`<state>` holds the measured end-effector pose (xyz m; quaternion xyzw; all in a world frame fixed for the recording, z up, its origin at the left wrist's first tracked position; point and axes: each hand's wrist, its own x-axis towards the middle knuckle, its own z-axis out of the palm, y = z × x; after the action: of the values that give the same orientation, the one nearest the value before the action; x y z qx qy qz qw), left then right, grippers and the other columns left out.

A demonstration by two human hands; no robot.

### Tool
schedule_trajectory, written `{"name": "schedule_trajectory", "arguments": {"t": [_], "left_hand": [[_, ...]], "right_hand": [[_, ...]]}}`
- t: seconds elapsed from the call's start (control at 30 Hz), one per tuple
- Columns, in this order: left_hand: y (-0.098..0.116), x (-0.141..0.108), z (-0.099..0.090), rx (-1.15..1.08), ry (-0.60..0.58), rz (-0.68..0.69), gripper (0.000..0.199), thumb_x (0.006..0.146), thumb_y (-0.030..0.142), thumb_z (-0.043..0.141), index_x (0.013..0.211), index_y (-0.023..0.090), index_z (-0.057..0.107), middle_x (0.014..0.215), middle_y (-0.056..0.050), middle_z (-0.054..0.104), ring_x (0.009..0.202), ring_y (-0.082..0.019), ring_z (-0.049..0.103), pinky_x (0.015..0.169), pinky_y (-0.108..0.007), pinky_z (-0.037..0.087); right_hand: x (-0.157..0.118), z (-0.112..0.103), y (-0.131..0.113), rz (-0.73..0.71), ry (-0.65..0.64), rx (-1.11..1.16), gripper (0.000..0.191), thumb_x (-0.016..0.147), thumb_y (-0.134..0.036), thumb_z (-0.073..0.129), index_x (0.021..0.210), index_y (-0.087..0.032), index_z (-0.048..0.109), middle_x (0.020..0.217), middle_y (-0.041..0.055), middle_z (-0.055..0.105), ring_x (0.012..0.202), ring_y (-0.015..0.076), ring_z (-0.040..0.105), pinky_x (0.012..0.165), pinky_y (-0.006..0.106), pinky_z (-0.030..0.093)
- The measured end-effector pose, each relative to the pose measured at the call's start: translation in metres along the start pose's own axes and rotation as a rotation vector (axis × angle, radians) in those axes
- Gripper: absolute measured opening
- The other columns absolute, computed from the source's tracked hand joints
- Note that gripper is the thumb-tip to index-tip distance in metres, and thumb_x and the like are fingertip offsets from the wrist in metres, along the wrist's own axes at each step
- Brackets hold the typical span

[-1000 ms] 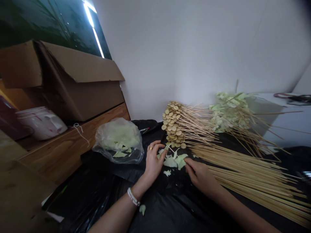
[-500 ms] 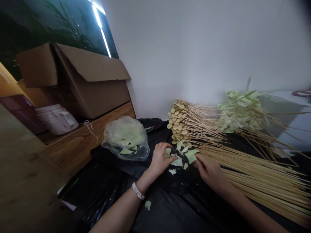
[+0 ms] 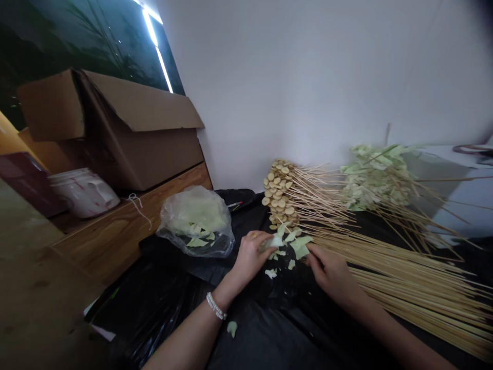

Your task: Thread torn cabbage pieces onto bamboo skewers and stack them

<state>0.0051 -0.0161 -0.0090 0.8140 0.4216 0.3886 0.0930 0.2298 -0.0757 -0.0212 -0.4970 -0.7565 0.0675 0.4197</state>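
My left hand (image 3: 250, 257) pinches a pale green vegetable piece (image 3: 272, 242) between thumb and fingers, just above a small scatter of similar pieces on the black plastic sheet (image 3: 246, 339). My right hand (image 3: 327, 272) has its fingertips against another pale green piece (image 3: 301, 247), and I cannot tell if they grip it. Beyond my hands lies a stack of skewers threaded with round tan slices (image 3: 279, 195). To the right are a long pile of bare bamboo skewers (image 3: 404, 288) and skewers loaded with green pieces (image 3: 373, 177).
A clear plastic bag of green pieces (image 3: 196, 221) sits left of my hands. Further left are a cardboard box (image 3: 134, 139) on a wooden ledge (image 3: 131, 236) and a white bucket (image 3: 82, 192). A pen (image 3: 234, 204) lies near the bag.
My left hand's fingers have closed from spread over the pieces to a pinch on one piece. My right hand has barely moved, and the view has shifted slightly.
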Motion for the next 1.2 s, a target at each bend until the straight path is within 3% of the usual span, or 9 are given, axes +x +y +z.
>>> {"name": "schedule_trajectory", "arguments": {"t": [0.1,0.2,0.33,0.4,0.73,1.03,1.2], "left_hand": [[-0.003,0.005,-0.003,-0.170,0.159,-0.149,0.024,0.078,0.030,0.070,0.100,0.022,0.071,0.101,-0.007,0.072,0.097,-0.024,0.063,0.089,-0.040,0.047],[-0.005,0.009,-0.006,-0.548,0.238,-0.371,0.027,0.077,0.035,0.070,0.098,0.018,0.071,0.097,-0.008,0.073,0.089,-0.021,0.066,0.083,-0.034,0.050],[-0.004,0.012,-0.006,-1.063,0.209,-0.668,0.038,0.069,0.042,0.077,0.097,0.017,0.071,0.090,-0.006,0.073,0.083,-0.017,0.067,0.074,-0.026,0.052],[-0.002,0.011,-0.006,-1.222,0.151,-0.746,0.039,0.066,0.041,0.080,0.094,0.017,0.071,0.087,-0.005,0.073,0.084,-0.017,0.067,0.075,-0.025,0.053],[0.001,0.011,-0.003,-1.356,0.100,-0.769,0.031,0.064,0.035,0.083,0.085,0.015,0.073,0.083,-0.004,0.073,0.077,-0.012,0.066,0.071,-0.019,0.054],[0.001,0.010,-0.002,-1.397,0.074,-0.825,0.034,0.057,0.027,0.087,0.085,0.014,0.074,0.084,-0.005,0.073,0.073,-0.012,0.066,0.067,-0.020,0.053],[0.005,0.007,0.002,-1.357,0.038,-0.792,0.035,0.054,0.028,0.088,0.083,0.013,0.074,0.081,-0.006,0.073,0.073,-0.013,0.066,0.071,-0.022,0.051]], "right_hand": [[-0.001,0.001,-0.001,0.003,-0.005,0.013,0.024,0.093,-0.027,0.037,0.099,-0.020,0.060,0.075,0.0038,0.067,0.066,0.0179,0.063,0.064,0.029,0.045],[-0.002,0.002,-0.005,-0.014,-0.039,0.027,0.025,0.094,-0.027,0.036,0.099,-0.021,0.060,0.076,0.0039,0.066,0.066,0.0174,0.062,0.064,0.028,0.045],[-0.001,0.002,-0.011,-0.060,-0.093,0.020,0.026,0.094,-0.024,0.035,0.096,-0.020,0.060,0.076,0.0035,0.066,0.066,0.0160,0.061,0.063,0.026,0.044],[-0.001,0.002,-0.012,-0.077,-0.117,0.012,0.025,0.095,-0.023,0.034,0.096,-0.020,0.059,0.077,0.0033,0.066,0.066,0.0152,0.060,0.063,0.025,0.043],[-0.002,0.004,-0.011,-0.091,-0.192,-0.083,0.025,0.095,-0.022,0.032,0.092,-0.020,0.056,0.076,0.0023,0.064,0.067,0.0150,0.060,0.063,0.025,0.039],[-0.003,0.005,-0.011,-0.085,-0.201,-0.069,0.025,0.095,-0.021,0.032,0.087,-0.019,0.056,0.073,0.0027,0.061,0.066,0.0151,0.058,0.063,0.025,0.039],[-0.004,0.007,-0.011,-0.093,-0.190,-0.056,0.024,0.095,-0.020,0.032,0.085,-0.019,0.054,0.072,0.0027,0.061,0.065,0.0150,0.058,0.062,0.025,0.038]]}}
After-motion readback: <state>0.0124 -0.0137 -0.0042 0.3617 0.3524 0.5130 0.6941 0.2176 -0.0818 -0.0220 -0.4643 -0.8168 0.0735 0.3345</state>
